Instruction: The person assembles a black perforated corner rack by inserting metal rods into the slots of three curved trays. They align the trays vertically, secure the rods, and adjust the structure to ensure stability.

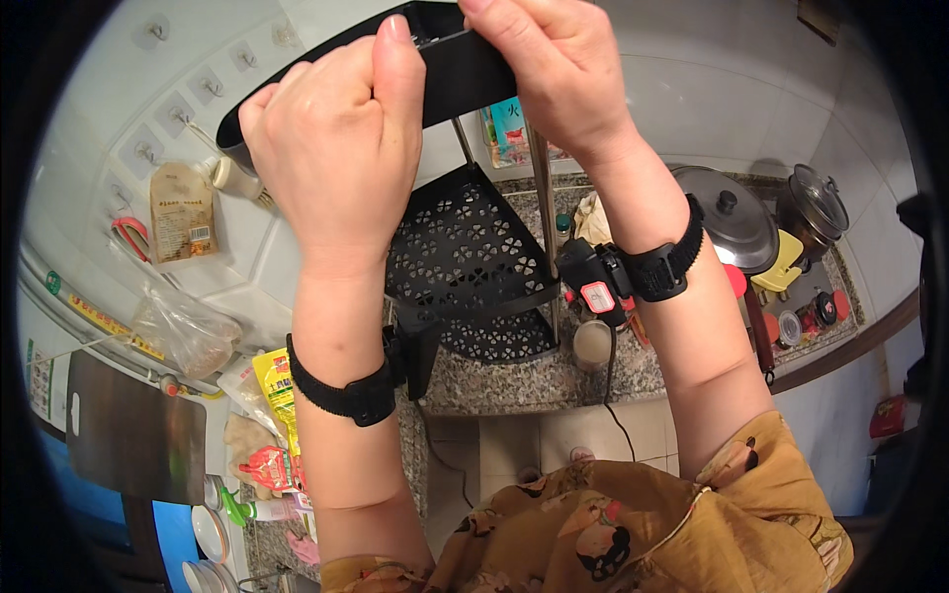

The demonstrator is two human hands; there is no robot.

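A black corner shelf rack [470,232] with clover-shaped cutouts stands on the granite counter, its tiers joined by shiny metal posts [542,193]. My left hand [331,148] is closed over the rim of the solid-walled top tier [463,77], thumb pointing up. Farther right, my right hand [563,74] grips the same rim, its thumb along the top edge. The fingertips of both hands are partly hidden. Black straps with small devices circle both my wrists, and dark cables hang from them.
At right are a lidded pan [730,232], a glass-lidded pot [817,212] and small jars [791,326]. Along the left wall hang a brown packet [183,212] and a clear plastic bag [188,326]. A dark cutting board [138,430] and yellow packet [275,385] are lower left.
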